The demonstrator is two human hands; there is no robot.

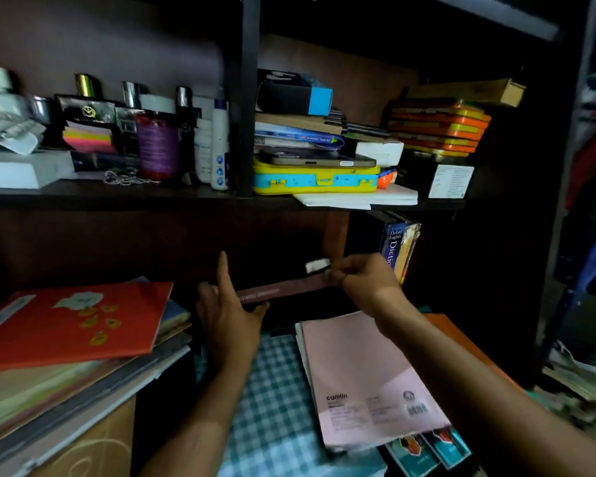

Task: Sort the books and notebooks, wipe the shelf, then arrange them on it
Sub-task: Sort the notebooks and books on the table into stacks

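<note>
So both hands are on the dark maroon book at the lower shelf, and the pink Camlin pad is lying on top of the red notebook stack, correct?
Not quite. The head view shows the pink Camlin pad lying on the blue-and-white checked cloth, apart from the red notebook stack at left. The left hand and right hand do hold the dark maroon book at its ends.

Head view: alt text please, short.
Both hands, left hand and right hand, hold a dark maroon book by its ends at the lower shelf; a pink notebook lies below, a red-topped stack at left.
</note>
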